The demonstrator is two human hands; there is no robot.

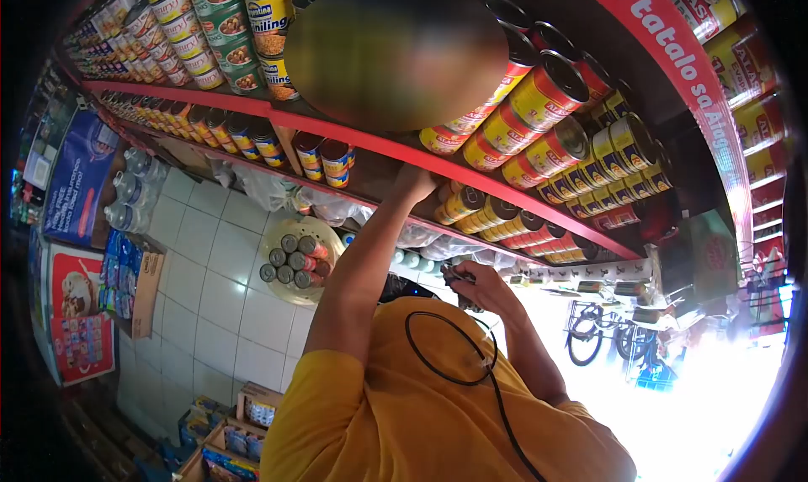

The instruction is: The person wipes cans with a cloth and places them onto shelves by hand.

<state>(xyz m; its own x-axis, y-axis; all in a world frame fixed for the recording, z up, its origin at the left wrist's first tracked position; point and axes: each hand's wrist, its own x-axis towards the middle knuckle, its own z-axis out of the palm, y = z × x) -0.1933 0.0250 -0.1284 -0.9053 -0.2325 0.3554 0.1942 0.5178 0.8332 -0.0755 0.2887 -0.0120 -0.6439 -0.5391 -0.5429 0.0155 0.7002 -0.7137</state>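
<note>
My left hand reaches in under the red edge of the shelf, close to yellow-labelled cans on the lower level. Its fingers are hidden behind the shelf edge, so I cannot see whether it holds anything. In front of my chest my right hand is closed around a small dark object whose kind does not show. A black cable loops over my yellow shirt. Red and yellow Alaska cans stand stacked on the shelf above my left hand.
A round pale tub holding several cans sits on the tiled floor. Water bottles and a carton of blue packs are at the left. Boxes lie low down. Bicycles stand outside in bright light.
</note>
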